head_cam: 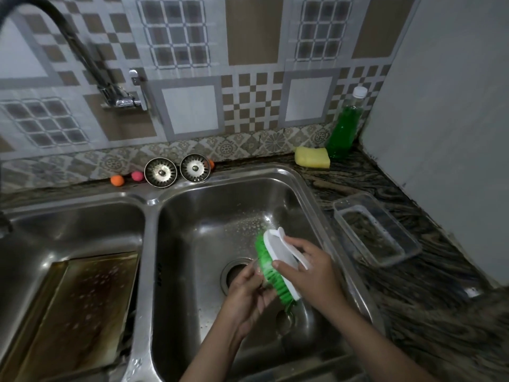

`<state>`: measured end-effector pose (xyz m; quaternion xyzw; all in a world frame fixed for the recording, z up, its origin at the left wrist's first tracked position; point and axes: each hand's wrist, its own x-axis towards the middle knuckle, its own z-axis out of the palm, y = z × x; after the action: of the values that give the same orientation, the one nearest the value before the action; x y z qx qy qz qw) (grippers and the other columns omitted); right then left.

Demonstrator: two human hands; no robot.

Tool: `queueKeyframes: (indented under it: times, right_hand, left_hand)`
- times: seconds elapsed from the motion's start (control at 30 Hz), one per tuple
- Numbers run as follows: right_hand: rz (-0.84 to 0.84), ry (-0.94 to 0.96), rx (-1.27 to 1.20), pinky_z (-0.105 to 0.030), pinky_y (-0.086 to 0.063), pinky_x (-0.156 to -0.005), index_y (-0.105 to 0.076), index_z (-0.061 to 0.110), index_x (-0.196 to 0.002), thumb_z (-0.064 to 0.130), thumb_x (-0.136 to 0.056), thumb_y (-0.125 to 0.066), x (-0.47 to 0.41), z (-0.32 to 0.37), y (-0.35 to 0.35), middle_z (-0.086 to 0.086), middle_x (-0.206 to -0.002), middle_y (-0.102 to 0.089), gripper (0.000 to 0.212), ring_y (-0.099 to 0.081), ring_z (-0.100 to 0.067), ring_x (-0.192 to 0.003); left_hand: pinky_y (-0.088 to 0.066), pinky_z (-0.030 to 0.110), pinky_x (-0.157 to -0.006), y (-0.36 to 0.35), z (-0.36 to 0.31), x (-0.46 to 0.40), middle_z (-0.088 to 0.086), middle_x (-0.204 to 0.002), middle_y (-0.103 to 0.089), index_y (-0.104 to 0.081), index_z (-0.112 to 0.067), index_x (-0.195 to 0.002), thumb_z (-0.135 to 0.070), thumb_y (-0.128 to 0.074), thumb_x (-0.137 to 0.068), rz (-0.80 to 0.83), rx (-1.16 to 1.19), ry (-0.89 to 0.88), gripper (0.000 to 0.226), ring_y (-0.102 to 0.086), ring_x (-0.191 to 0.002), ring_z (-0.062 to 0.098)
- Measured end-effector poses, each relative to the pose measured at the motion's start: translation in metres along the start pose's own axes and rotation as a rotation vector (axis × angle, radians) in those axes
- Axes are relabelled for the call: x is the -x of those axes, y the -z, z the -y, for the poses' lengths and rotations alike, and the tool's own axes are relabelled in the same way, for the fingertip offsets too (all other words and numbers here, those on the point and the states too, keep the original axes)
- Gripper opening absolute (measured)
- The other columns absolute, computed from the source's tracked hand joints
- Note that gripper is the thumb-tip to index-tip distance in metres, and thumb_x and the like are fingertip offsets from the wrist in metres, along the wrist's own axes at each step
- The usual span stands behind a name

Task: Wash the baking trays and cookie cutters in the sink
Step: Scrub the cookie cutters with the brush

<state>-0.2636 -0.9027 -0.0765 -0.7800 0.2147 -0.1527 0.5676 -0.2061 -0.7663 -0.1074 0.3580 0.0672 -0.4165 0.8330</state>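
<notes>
Over the right sink basin (220, 205), my right hand (308, 266) grips a white scrub brush (278, 257) with green bristles. The bristles press against a small clear item, likely a cookie cutter (257, 267), pinched in my left hand (248, 290) above the drain (234, 271). The item is mostly hidden by fingers and bristles. A stained, browned baking tray (74, 304) leans in the left basin, dotted with suds.
A black faucet (68, 42) arches from the tiled wall at the left. Two metal strainers (176, 169) and small coloured balls (117, 180) sit behind the sink. A yellow sponge (312, 157), a green soap bottle (344, 128) and a clear plastic container (377, 230) stand on the right counter.
</notes>
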Motion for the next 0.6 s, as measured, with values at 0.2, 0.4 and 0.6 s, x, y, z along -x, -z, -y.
queueKeyframes:
  times: [0.2,0.4,0.6]
  right_hand:
    - [-0.081,-0.046,-0.031,-0.011,-0.052,-0.061,-0.064,0.028,-0.117,0.025,-0.071,-0.082,-0.008,0.010,-0.001,0.004,-0.111,-0.067,0.050,-0.065,-0.005,-0.089]
    - [0.003,0.023,-0.080,-0.031,-0.056,-0.087,-0.062,0.045,-0.109,0.035,-0.065,-0.083,0.012,0.000,-0.018,0.013,-0.119,-0.064,0.049,-0.062,-0.008,-0.108]
    - [-0.055,-0.039,0.138,-0.009,-0.046,-0.064,-0.061,0.033,-0.120,0.032,-0.071,-0.081,-0.011,-0.005,0.007,0.013,-0.116,-0.060,0.052,-0.060,-0.010,-0.101]
  left_hand:
    - [-0.058,0.034,-0.068,0.007,-0.005,0.001,0.009,-0.094,-0.072,-0.062,-0.015,-0.109,-0.014,-0.055,-0.077,-0.062,-0.126,0.001,0.033,-0.069,-0.079,0.020]
    - [-0.060,0.040,-0.070,0.007,-0.007,0.002,0.023,-0.104,-0.065,-0.056,-0.001,-0.117,-0.005,-0.051,-0.085,-0.020,-0.042,-0.034,0.033,-0.066,-0.086,0.031]
    - [-0.052,0.036,-0.078,0.023,-0.007,0.004,0.002,-0.093,-0.069,-0.062,-0.018,-0.119,-0.009,-0.073,-0.077,-0.112,-0.502,-0.019,0.043,-0.061,-0.085,0.020]
